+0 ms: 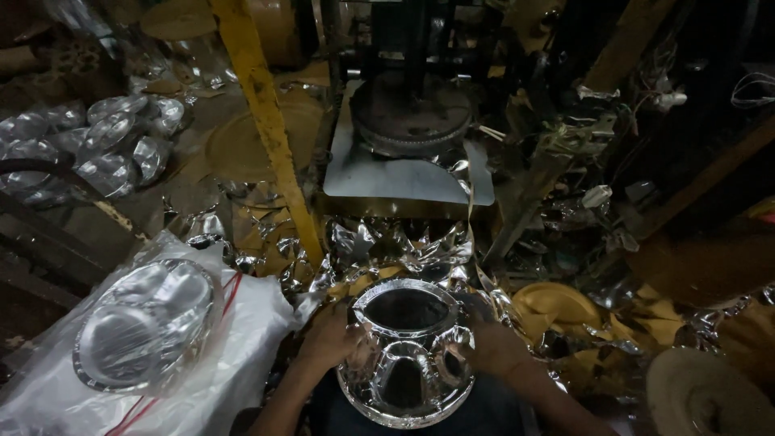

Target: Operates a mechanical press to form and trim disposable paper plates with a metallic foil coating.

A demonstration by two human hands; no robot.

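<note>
I hold a shiny silver compartment plate (406,355) low in the middle of the head view, tilted up toward me. My left hand (329,337) grips its left rim. Its right rim is gripped by my right hand (490,345). The plate has one large compartment at the top and smaller ones below. Crumpled silver foil scraps (395,242) lie just beyond it.
A press machine with a round die (412,113) on a metal bed stands ahead. A yellow post (270,121) slants up at left. A plastic bag with stacked silver plates (145,323) lies at left; more plates (105,145) sit far left. Yellow discs (557,303) lie right.
</note>
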